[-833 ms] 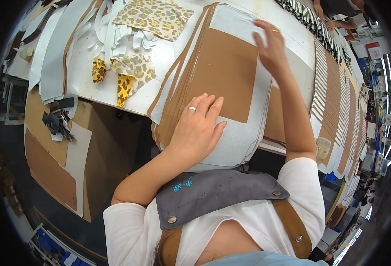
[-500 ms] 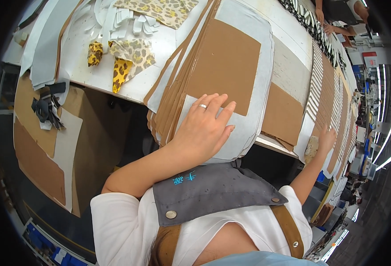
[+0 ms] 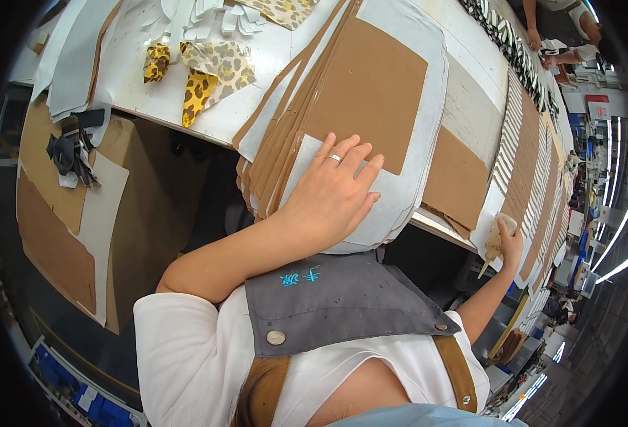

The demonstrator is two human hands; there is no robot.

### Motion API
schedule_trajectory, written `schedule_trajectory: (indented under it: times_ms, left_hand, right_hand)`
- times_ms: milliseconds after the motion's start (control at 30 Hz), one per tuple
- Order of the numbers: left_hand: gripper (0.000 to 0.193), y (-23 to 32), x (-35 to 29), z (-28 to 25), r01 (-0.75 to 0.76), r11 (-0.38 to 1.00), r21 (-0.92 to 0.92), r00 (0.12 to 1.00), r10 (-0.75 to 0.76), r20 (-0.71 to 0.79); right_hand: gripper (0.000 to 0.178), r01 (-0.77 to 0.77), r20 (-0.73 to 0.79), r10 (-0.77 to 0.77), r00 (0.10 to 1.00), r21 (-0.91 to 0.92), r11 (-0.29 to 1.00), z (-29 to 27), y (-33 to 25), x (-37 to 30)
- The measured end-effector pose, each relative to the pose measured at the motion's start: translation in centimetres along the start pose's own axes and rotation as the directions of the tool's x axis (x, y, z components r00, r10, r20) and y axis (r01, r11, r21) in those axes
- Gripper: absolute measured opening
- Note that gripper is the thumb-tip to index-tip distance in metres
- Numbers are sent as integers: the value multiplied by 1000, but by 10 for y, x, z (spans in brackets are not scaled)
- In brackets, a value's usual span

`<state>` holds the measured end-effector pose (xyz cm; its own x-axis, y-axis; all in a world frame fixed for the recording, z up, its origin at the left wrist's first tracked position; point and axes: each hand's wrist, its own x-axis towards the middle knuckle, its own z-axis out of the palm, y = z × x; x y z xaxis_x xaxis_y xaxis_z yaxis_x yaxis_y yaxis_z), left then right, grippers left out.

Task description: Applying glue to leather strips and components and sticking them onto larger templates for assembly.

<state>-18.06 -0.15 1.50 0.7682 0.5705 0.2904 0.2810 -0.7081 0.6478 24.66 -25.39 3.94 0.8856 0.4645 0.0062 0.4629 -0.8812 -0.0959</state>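
My left hand lies with its fingers spread on the near part of a thick stack of pale sheets with brown panels. A brown panel covers much of the top sheet, just beyond my fingertips. Out to the right, my right hand is closed round a stained, cream squeeze bottle. Its thin nozzle points down toward the table's near edge. Beside it run pale pieces with brown panels and slanted strips.
Brown panels lie between the stack and the bottle. Leopard-print scraps and white strips are at the far left. A board with dark scraps stands lower left. Another person's hands are at the far right.
My right hand, which was beside the bottle, has taken hold of it and tilted it nozzle-down. My left hand stays on the stack. The view has shifted slightly.
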Motion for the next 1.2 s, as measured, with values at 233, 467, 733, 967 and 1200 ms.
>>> schedule_trajectory:
  times_ms: [233, 467, 733, 967, 1200]
  left_hand:
    - [42, -2, 0, -2, 0, 999, -47, 1000, 1, 10]
    - [42, 1, 1, -5, -14, 999, -41, 999, 12, -41]
    - [41, -2, -7, -5, 16, 997, -77, 1000, -15, 11]
    - [39, -4, -8, -10, -12, 988, -155, 1000, 15, 12]
    - [40, -8, -9, -14, 16, 977, -214, 998, -3, 61]
  right_hand:
    - [75, 47, -84, 59, 995, 881, 471, -56, -64, 9]
    - [86, -98, -57, -464, 884, 948, -302, -46, -184, 40]
    - [94, -280, 107, -665, 739, 947, -159, -8, -340, 35]
    - [57, 29, -54, -679, 732, 998, -48, 24, -392, 52]
    - [60, 352, -255, -651, 715, 936, 19, 14, -425, 23]
